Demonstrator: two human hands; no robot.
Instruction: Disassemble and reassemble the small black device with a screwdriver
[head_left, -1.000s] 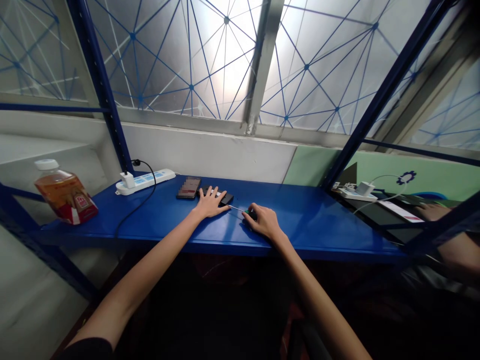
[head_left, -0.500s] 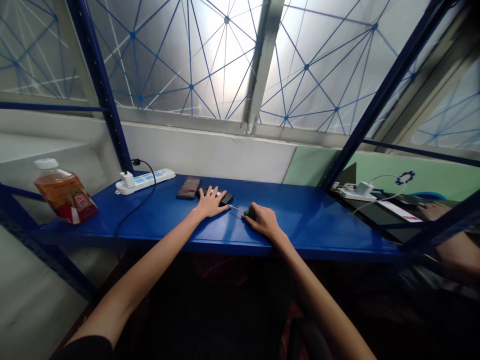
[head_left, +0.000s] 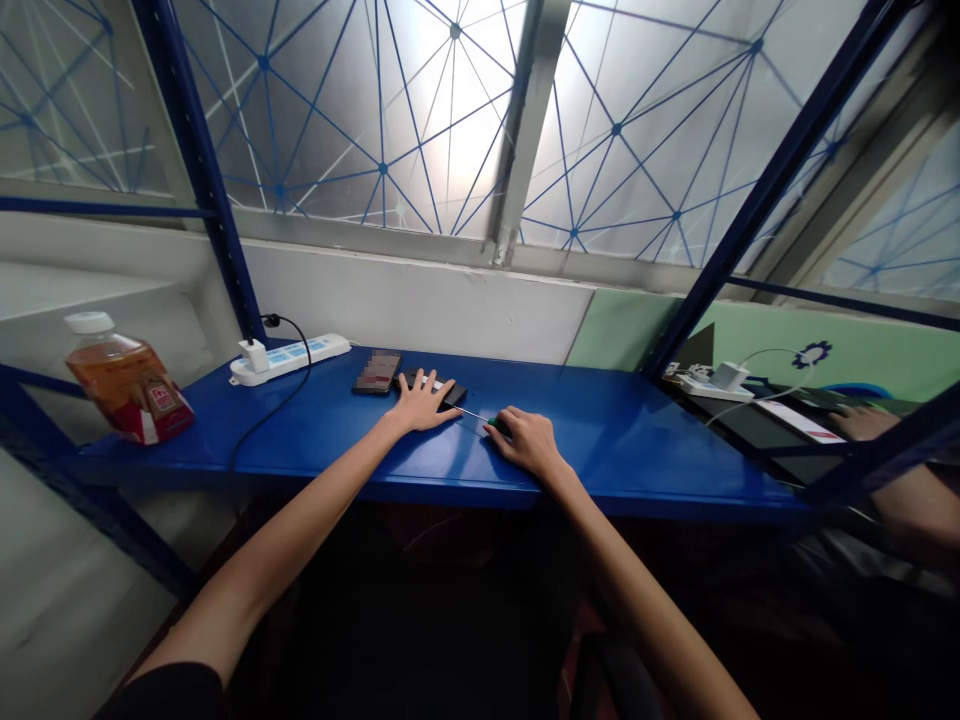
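Observation:
My left hand (head_left: 422,404) lies flat with spread fingers on a flat black device (head_left: 454,396), pressing it against the blue table; the palm covers much of it, so I cannot make out its kind. My right hand (head_left: 527,438) is closed around the green and black handle of a screwdriver (head_left: 474,414). Its thin metal shaft points left, and the tip meets the right edge of the black device beside my left thumb. A smartphone (head_left: 377,371) lies just left of the device, its screen blurred out.
A white power strip (head_left: 300,356) with a plug and black cable lies at the back left. A bottle of orange drink (head_left: 129,385) stands at the table's left end. Blue metal posts frame both sides. Another person's hand (head_left: 870,422) rests at the neighbouring desk on the right.
Both hands stay in nearly the same place. The right hand's grip on the screwdriver handle has turned slightly, and the view has shifted a little.

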